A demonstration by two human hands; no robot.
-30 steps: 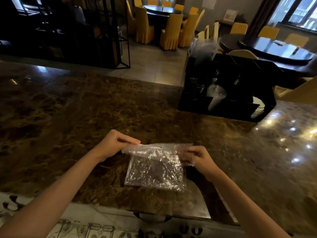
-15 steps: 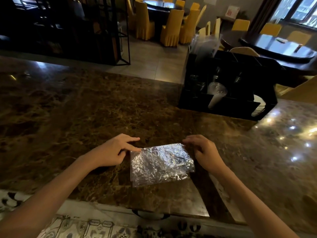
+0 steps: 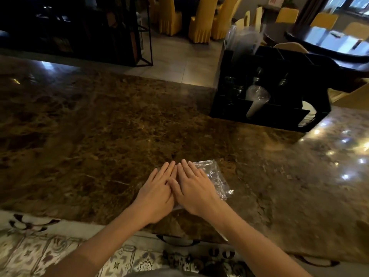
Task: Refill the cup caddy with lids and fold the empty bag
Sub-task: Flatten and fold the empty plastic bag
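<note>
While the left hand (image 3: 157,194) is laid flat and open on the brown stone counter (image 3: 99,136), nothing is gripped by it; its fingers are stretched out and pressed down. Just beside it, touching at the fingers, the right hand (image 3: 192,189) is also spread flat and open. The clear plastic bag (image 3: 216,177) is held down under both palms, near the front edge of the counter. Only its crinkled right side can be seen, past the right hand. The bag is judged to be very light, thin and soft. It is likely slippery on the shiny stone, and it may spring back open when let go. It is best pinched at a folded edge or a corner. Farther right and well apart, the black cup caddy (image 3: 279,114) is seen, with clear cups (image 3: 256,98) and white lids (image 3: 307,115) in it.
</note>
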